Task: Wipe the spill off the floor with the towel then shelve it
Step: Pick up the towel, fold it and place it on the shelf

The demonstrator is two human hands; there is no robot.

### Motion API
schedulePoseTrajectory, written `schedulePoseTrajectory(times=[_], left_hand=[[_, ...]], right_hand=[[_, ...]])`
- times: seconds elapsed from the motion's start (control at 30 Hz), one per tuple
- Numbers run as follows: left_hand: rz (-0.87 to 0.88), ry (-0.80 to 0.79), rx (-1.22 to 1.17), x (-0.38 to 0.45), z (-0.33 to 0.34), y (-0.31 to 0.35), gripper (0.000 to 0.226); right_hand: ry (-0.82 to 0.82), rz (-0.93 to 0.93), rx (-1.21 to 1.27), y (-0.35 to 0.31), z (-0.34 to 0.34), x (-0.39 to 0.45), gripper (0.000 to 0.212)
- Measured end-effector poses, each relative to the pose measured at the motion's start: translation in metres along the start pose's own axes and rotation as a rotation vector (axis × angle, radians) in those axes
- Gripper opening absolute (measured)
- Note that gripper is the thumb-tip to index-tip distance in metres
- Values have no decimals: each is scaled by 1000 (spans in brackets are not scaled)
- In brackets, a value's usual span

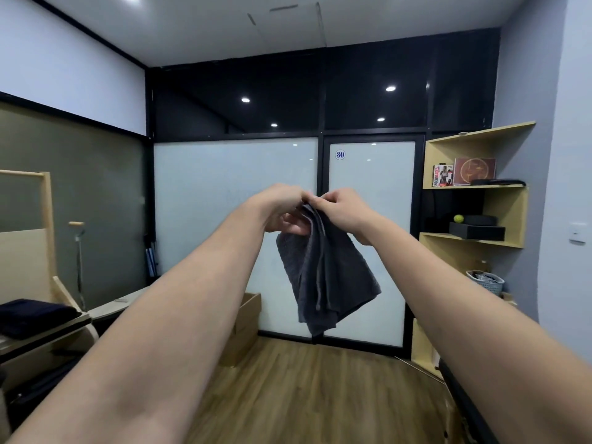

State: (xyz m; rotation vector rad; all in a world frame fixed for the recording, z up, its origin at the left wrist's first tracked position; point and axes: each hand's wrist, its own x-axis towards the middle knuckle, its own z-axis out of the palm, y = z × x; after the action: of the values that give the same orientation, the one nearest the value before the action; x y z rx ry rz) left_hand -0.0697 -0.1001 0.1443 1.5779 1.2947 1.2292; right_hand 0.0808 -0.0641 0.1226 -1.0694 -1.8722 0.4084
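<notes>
Towel (323, 274) hanging below left hand (282, 209), right hand (342, 208), both pinching its top

The towel's (323, 274) top edge is hidden behind both hands; no spill is discernible.

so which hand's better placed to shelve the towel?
Right, probably. The shelf unit stands on the right; the right hand pinches the towel top nearest it. The left hand would cross over.

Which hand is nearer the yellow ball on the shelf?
Right. The right hand grips the towel top on the side toward the ball; the left hand grips it farther away.
</notes>
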Motion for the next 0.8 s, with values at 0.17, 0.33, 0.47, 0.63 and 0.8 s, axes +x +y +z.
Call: schedulePoseTrajectory(times=[0.17, 0.33, 0.47, 0.63, 0.8], left_hand=[[-59, -110, -79, -10, -3, -9, 51], [179, -18, 156, -1, -37, -21, 34], [278, -36, 394, -6, -65, -14, 44], [353, -100, 357, -15, -50, -9, 30], [443, -128, 234, -7, -40, -13, 16]], right_hand=[[-175, -68, -211, -3, 3, -13, 36], [-185, -40, -380, -14, -25, -3, 27], [-20, -96, -282, -30, -51, 11, 28], [81, -123, -141, -42, -63, 21, 24], [131, -151, -98, -35, -68, 25, 20]])
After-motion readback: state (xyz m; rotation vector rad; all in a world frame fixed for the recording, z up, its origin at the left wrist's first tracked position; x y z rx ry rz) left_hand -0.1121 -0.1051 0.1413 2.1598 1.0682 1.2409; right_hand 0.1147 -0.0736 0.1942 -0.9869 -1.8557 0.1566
